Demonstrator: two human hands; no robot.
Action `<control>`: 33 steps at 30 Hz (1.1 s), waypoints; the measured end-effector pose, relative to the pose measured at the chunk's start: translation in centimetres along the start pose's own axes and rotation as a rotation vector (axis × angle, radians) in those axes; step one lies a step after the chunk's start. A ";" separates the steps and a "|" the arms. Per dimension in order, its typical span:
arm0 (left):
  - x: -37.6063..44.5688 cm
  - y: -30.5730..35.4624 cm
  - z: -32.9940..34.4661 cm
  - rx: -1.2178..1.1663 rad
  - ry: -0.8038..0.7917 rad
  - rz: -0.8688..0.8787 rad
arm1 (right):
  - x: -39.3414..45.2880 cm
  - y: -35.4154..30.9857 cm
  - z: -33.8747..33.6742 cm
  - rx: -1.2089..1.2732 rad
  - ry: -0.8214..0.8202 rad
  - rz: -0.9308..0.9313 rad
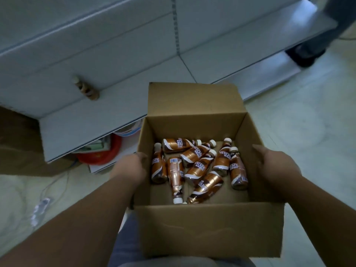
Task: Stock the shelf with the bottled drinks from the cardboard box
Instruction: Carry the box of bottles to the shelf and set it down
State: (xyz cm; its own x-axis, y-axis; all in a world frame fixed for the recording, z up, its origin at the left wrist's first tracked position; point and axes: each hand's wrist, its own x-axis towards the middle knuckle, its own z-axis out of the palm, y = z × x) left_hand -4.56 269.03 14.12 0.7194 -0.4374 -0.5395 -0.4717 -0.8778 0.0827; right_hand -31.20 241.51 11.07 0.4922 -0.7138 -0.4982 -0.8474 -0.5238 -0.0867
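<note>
An open cardboard box [210,226] is held up in front of me, its flaps spread. Several brown coffee bottles with white caps [194,166] lie jumbled on its bottom. My left hand [131,166] presses on the box's left wall from outside. Against the right wall my right hand [273,162] is gripping. One bottle [85,88] of the same kind stands alone on the grey shelf [86,116] at the left, beyond the box.
Grey shelf boards run across the back at several heights. Under the low shelf sit a red round thing [104,155] and some packages. A brown box [17,143] is at far left. A person's leg and shoe [312,49] stand at top right. Cables lie on the floor at left.
</note>
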 end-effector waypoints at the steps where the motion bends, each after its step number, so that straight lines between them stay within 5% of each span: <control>1: 1.2 0.7 0.4 0.024 -0.019 0.038 | -0.3 0.6 0.3 0.014 0.011 0.025; 9: 12.9 4.9 4.6 0.217 -0.120 0.305 | -0.9 1.3 6.8 0.190 0.070 0.332; 25: 35.1 3.5 32.9 0.403 -0.050 0.678 | 10.3 0.7 45.9 0.364 0.175 0.670; 33: 40.9 -0.6 39.8 0.374 -0.085 0.744 | 10.8 -4.6 55.5 0.398 0.159 0.790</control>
State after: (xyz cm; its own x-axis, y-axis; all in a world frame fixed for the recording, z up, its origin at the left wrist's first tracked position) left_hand 4.81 259.41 -41.35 0.1194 -0.8477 -0.5169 -0.9572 -0.2365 0.1667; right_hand -33.02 261.99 -41.78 -0.2672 -0.8689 -0.4166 -0.9421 0.3264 -0.0766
